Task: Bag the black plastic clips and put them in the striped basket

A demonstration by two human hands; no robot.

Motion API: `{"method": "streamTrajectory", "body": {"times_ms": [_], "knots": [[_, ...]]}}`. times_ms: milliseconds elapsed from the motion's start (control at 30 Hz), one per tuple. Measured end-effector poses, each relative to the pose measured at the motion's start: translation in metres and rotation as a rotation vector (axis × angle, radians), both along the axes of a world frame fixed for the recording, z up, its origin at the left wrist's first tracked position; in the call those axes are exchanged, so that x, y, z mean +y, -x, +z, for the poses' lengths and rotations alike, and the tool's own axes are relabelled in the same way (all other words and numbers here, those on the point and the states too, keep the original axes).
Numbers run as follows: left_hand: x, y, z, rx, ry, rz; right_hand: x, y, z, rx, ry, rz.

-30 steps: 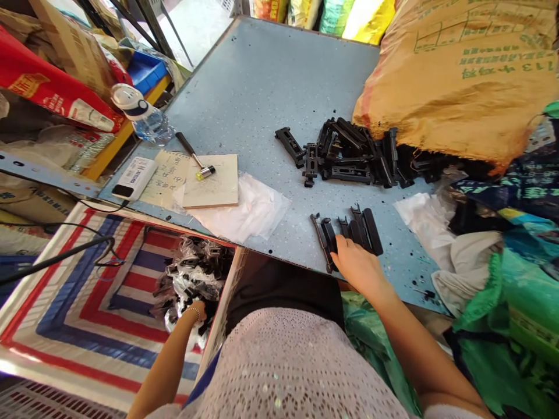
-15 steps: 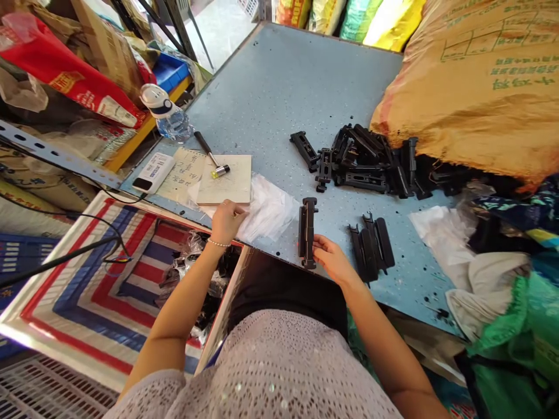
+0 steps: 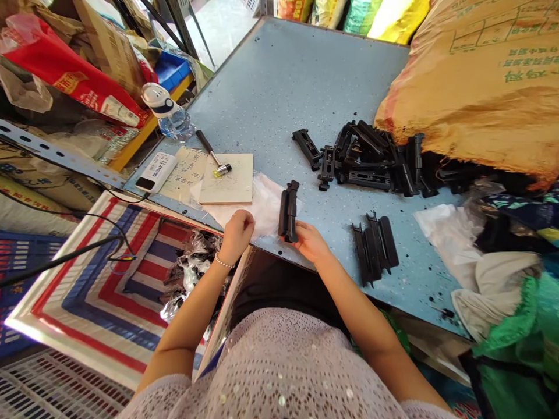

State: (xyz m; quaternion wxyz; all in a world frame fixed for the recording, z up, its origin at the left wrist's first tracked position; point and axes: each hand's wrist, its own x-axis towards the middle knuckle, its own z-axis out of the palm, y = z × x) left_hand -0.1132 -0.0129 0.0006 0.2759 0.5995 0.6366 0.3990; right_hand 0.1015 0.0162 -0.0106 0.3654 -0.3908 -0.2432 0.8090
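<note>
My right hand (image 3: pixel 310 241) grips a black plastic clamp-like bracket (image 3: pixel 288 212) by its lower end and holds it upright at the table's front edge. My left hand (image 3: pixel 237 235) is closed, its fingers pinched at a thin clear plastic bag (image 3: pixel 268 206); the exact grip is partly hidden. The bag lies spread between the two hands, just behind them. To the right of my right hand, a few long black plastic pieces (image 3: pixel 374 247) lie side by side. Farther back is a pile of similar black brackets (image 3: pixel 364 157).
A square board (image 3: pixel 233 189) carries a small hammer (image 3: pixel 213 154). Left of it are a note sheet (image 3: pixel 181 174), a white device (image 3: pixel 156 171) and a water bottle (image 3: pixel 172 119). A striped-lined crate (image 3: pixel 96 273) holds bagged parts. A large orange sack (image 3: pixel 471 99) stands at right.
My right hand has brought the bracket left and slightly up, over the plastic bag. My left hand has shifted a little right and down, and the bag is spread differently.
</note>
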Motion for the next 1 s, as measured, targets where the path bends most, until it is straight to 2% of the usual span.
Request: {"method": "streamTrajectory", "body": {"times_ms": [67, 133, 200, 267, 300, 367, 433, 500, 600, 667, 733, 800, 833, 867, 933, 967, 1000], "knots": [[-0.001, 0.0, -0.004, 0.182, -0.035, -0.074, -0.009, -0.019, 0.005, -0.037, -0.032, -0.046], [0.0, -0.003, -0.008, 0.22, -0.043, -0.123, -0.023, -0.036, 0.013, -0.043, -0.069, -0.008], [0.001, -0.006, -0.01, 0.177, -0.05, -0.137, -0.037, -0.048, 0.019, 0.003, -0.045, 0.172], [-0.001, -0.007, -0.008, 0.134, -0.069, -0.16, -0.047, -0.052, 0.018, 0.076, 0.06, 0.374], [-0.003, -0.006, -0.006, 0.129, -0.082, -0.181, -0.05, -0.05, 0.015, 0.113, 0.129, 0.425], [-0.013, -0.006, -0.001, 0.169, -0.132, -0.244, -0.048, -0.043, 0.006, 0.176, 0.258, 0.413], [-0.028, -0.01, 0.004, 0.241, -0.211, -0.364, -0.043, -0.031, -0.001, 0.206, 0.308, 0.337], [-0.044, -0.019, 0.009, 0.297, -0.244, -0.523, -0.039, -0.018, -0.004, 0.14, 0.228, 0.212], [-0.064, -0.033, 0.021, 0.327, -0.188, -0.678, -0.047, -0.005, 0.007, -0.178, -0.099, 0.061], [-0.074, -0.035, 0.035, 0.342, -0.183, -0.675, -0.061, -0.004, 0.022, -0.37, -0.338, 0.107], [-0.087, -0.025, 0.051, 0.369, -0.173, -0.64, -0.075, -0.013, 0.04, -0.393, -0.514, 0.288], [-0.101, -0.001, 0.059, 0.421, -0.051, -0.613, -0.082, -0.033, 0.058, -0.396, -0.619, 0.456], [-0.107, 0.015, 0.057, 0.46, 0.07, -0.609, -0.083, -0.048, 0.066, -0.487, -0.662, 0.465], [-0.112, 0.031, 0.051, 0.503, 0.221, -0.607, -0.082, -0.066, 0.072, -0.664, -0.697, 0.411], [-0.119, 0.058, 0.026, 0.598, 0.604, -0.596, -0.076, -0.107, 0.079, -1.176, -0.721, 0.185], [-0.122, 0.067, 0.011, 0.64, 0.804, -0.564, -0.071, -0.128, 0.079, -1.424, -0.711, 0.109], [-0.124, 0.072, -0.005, 0.659, 0.953, -0.534, -0.066, -0.148, 0.077, -1.604, -0.71, 0.102]]}}
